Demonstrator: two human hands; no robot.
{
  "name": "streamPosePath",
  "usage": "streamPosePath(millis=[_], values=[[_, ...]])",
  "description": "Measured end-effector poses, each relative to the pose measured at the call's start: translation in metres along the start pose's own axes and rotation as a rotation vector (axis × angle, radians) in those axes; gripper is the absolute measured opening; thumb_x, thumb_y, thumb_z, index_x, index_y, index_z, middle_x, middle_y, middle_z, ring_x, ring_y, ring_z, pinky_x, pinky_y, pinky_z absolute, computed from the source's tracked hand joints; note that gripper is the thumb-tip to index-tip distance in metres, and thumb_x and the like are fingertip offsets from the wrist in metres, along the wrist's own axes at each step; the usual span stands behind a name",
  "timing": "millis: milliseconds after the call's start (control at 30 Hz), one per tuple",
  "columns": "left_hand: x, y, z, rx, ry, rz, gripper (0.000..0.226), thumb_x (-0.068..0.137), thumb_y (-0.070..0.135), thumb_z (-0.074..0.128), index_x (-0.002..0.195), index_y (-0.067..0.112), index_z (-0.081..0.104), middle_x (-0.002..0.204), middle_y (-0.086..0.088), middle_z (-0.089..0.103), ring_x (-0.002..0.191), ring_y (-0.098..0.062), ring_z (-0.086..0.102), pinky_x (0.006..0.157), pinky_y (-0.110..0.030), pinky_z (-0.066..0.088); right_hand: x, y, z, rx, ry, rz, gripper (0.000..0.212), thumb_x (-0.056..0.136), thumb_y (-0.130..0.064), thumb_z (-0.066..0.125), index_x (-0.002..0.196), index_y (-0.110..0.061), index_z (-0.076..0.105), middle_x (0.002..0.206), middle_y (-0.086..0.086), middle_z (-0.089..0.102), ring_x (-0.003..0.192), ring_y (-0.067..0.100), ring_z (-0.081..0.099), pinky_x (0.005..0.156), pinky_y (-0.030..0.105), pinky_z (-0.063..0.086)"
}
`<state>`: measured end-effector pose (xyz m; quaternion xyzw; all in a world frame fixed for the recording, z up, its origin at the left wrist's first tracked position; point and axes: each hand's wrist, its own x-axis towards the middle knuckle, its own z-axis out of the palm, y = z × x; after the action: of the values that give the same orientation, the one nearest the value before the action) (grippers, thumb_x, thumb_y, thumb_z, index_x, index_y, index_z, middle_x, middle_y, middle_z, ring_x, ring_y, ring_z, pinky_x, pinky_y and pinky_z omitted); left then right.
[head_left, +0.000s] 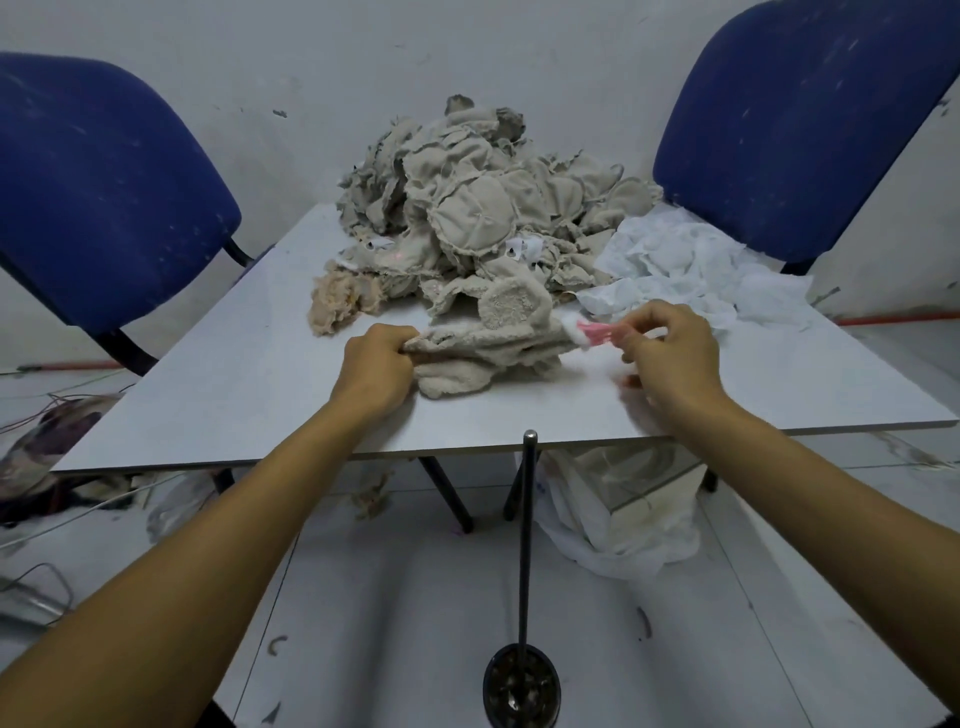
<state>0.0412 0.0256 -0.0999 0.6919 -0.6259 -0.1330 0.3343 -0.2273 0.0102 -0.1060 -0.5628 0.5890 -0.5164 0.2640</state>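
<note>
In the head view I see both of my hands out over the white table (208, 395). My left hand (379, 364) is curled into a fist round the left end of a beige plush piece (483, 348) and grips it against the tabletop. The plush piece lies flat between my two hands, with a round terry-textured flap (506, 306) standing up on its far side.

My right hand (670, 348) pinches a small pink strip (602, 331) between thumb and fingertips. The strip runs from those fingers leftward to a white fluffy tip (574, 328) that sits just at the right end of the plush piece. I cannot tell whether the strip is sewn to the plush or only touches it.

Beyond my hands a big heap of beige fabric cut-outs (467, 208) rises in the middle of the table, its near edge touching the plush piece. Beyond my left hand sits a clump of pale fibre stuffing (337, 304). Beyond my right hand a spread of white fabric scraps (691, 265) lies beside the heap.

A blue chair (104, 182) stands far off past my left hand and another blue chair (805, 130) past my right. Nearer to me than my hands, between my forearms, a thin metal rod (526, 519) stands upright on a dark round base (522, 686) on the floor. Below my right wrist, under the table, sits a white plastic bag (623, 525).
</note>
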Motion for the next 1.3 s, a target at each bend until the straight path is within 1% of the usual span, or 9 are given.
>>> streamPosePath(millis=[133,267,433,567,667,767,1000,1167,1300], values=[[-0.005,0.006,0.010,-0.004,0.088,0.038,0.022,0.079,-0.012,0.043,0.076,0.002,0.061,0.075,-0.013,0.060,0.078,-0.029,0.052,0.060,-0.035,0.035,-0.002,0.010,0.000,-0.118,-0.002,-0.080,0.016,0.095,-0.016,0.064,0.079,-0.020,0.065,0.100,0.000,0.055,0.084,0.024,0.064,0.072,0.043,0.058],[-0.009,0.023,0.015,0.049,0.298,0.429,0.035,0.076,-0.003,0.055,0.106,0.006,0.070,0.107,-0.013,0.060,0.104,-0.031,0.050,0.086,-0.040,0.041,0.002,0.012,-0.002,0.036,0.012,-0.046,0.010,0.096,-0.014,0.064,0.087,-0.015,0.067,0.109,0.013,0.060,0.075,0.020,0.066,0.051,0.024,0.056],[-0.014,0.029,0.012,0.295,-0.278,0.634,0.065,0.076,0.026,0.051,0.141,0.030,0.048,0.140,0.001,0.048,0.131,-0.018,0.038,0.106,-0.043,0.029,0.001,0.013,-0.003,-0.085,-0.011,-0.111,0.007,0.095,-0.016,0.065,0.096,-0.023,0.067,0.112,0.002,0.058,0.091,0.012,0.063,0.076,0.019,0.051],[-0.020,0.034,0.019,0.244,-0.372,0.578,0.037,0.095,0.045,0.055,0.128,0.030,0.063,0.119,0.003,0.059,0.112,-0.015,0.051,0.093,-0.037,0.040,-0.004,0.013,-0.001,-0.179,-0.020,-0.221,0.012,0.095,-0.023,0.063,0.105,-0.027,0.068,0.124,0.004,0.047,0.115,0.017,0.049,0.097,0.023,0.037],[-0.014,0.045,0.014,-0.020,-0.357,0.380,0.031,0.100,0.050,0.047,0.117,0.028,0.063,0.096,0.001,0.070,0.088,-0.013,0.065,0.079,-0.033,0.051,-0.015,0.010,0.006,-0.361,-0.007,-0.501,0.018,0.095,-0.026,0.063,0.110,-0.018,0.069,0.116,0.007,0.049,0.105,0.021,0.043,0.085,0.025,0.033],[-0.011,0.043,0.014,0.103,-0.198,0.315,0.025,0.100,0.050,0.047,0.114,0.030,0.056,0.077,0.004,0.068,0.078,-0.020,0.065,0.073,-0.039,0.055,-0.021,0.009,0.012,-0.508,-0.264,-0.747,0.026,0.093,-0.024,0.067,0.118,-0.014,0.066,0.107,0.007,0.060,0.097,0.027,0.053,0.079,0.042,0.046],[-0.010,0.047,0.024,0.113,-0.227,0.295,0.021,0.086,0.034,0.071,0.096,0.020,0.059,0.100,0.001,0.051,0.093,-0.017,0.051,0.076,-0.032,0.046,-0.022,0.005,0.012,-0.461,-0.342,-0.601,0.019,0.085,-0.010,0.069,0.101,-0.021,0.071,0.091,-0.003,0.066,0.088,0.021,0.060,0.076,0.044,0.049],[-0.015,0.059,0.028,-0.017,-0.044,0.152,0.023,0.087,0.019,0.059,0.070,0.005,0.053,0.070,-0.010,0.061,0.072,-0.029,0.064,0.066,-0.045,0.055,-0.036,-0.004,0.023,-0.594,-0.027,-0.644,0.019,0.093,-0.032,0.056,0.093,-0.019,0.071,0.085,-0.001,0.061,0.084,0.026,0.057,0.070,0.040,0.041],[-0.022,0.072,0.034,-0.202,-0.002,0.119,0.021,0.087,0.012,0.058,0.070,-0.001,0.057,0.072,-0.016,0.064,0.075,-0.030,0.066,0.071,-0.049,0.055,-0.037,-0.015,0.026,-0.555,-0.173,-0.327,0.037,0.090,-0.064,0.049,0.101,-0.030,0.056,0.089,-0.010,0.058,0.080,0.015,0.054,0.060,0.032,0.037]])
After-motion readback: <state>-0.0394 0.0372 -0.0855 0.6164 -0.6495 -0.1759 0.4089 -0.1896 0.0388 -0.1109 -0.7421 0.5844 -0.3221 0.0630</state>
